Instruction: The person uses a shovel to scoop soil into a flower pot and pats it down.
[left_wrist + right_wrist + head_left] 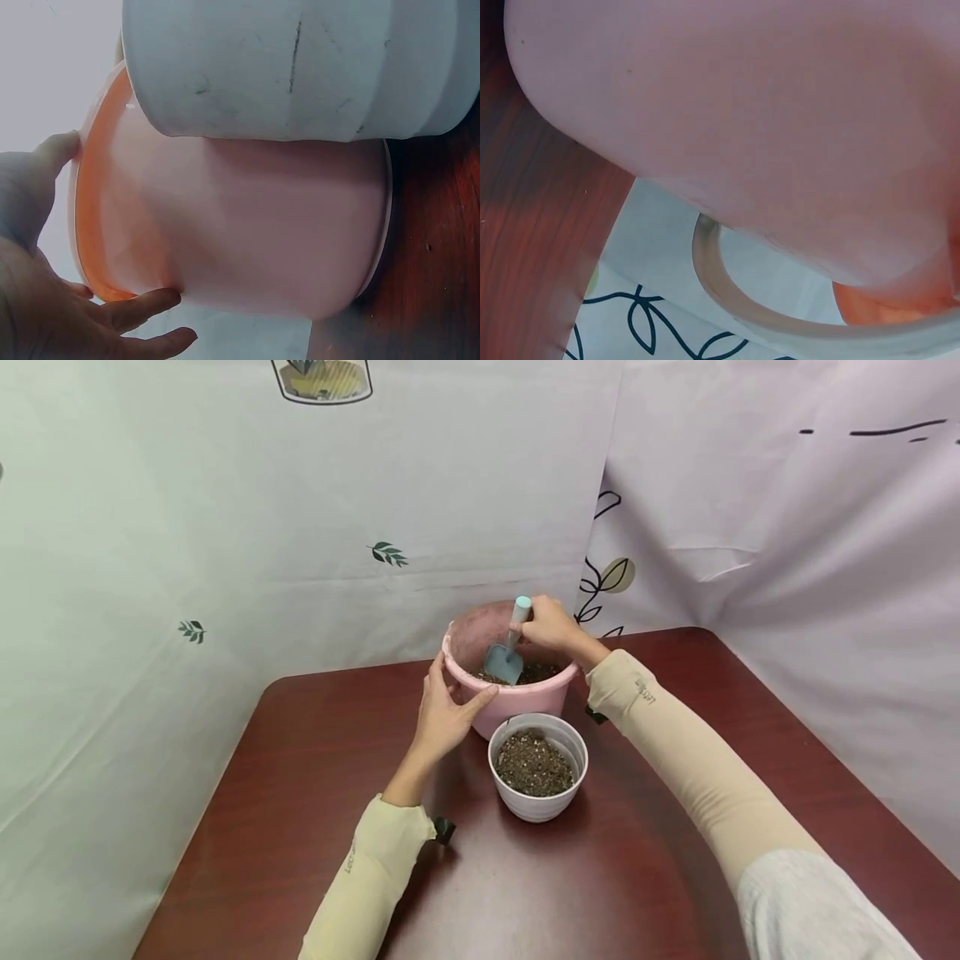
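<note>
My right grip (553, 625) holds the trowel (503, 663) by its handle, blade down at the soil (542, 673) inside the pink pot (532, 700). My left grip (441, 717), spread wide, touches that pot's left and near rim. Just near of it: white pot (538, 809), upright on the tabletop (322, 760), part-filled with soil. Far side: printed cloth (300, 510).

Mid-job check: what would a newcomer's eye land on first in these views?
Probably the large pink pot towards the table's far edge, with a blue-grey hand trowel, held by the right grip, angled blade-down inside it. Next, the smaller white pot of dark soil just in front. The left grip touches the pink pot's left side.
</note>
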Tool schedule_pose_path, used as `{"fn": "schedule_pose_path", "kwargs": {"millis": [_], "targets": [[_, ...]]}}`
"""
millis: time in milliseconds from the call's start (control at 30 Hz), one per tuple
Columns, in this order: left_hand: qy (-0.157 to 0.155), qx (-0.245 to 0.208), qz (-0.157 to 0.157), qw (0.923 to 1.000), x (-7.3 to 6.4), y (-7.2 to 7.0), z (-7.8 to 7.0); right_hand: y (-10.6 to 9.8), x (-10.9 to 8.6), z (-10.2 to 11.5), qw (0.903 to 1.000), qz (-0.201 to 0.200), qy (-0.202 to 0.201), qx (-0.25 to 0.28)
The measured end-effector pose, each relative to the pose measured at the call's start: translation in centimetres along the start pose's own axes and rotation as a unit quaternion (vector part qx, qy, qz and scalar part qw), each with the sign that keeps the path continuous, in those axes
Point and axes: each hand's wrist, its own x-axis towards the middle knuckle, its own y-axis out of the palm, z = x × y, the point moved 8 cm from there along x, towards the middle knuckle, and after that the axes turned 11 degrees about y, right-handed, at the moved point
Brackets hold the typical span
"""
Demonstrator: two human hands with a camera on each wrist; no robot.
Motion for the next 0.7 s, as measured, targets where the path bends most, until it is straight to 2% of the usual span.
{"fn": "schedule_pose_path", "kwargs": {"millis": [267,700], "targets": [[0.005,0.023,0.001,0.9997,-0.12,0.02,-0.11,0.23,-0.23,0.16,0.9998,0.019,0.007,-0.008],[0.007,0.024,0.005,0.9997,-0.13,-0.04,-0.20,0.12,-0.56,0.24,0.9998,0.005,0.006,-0.017]]}}
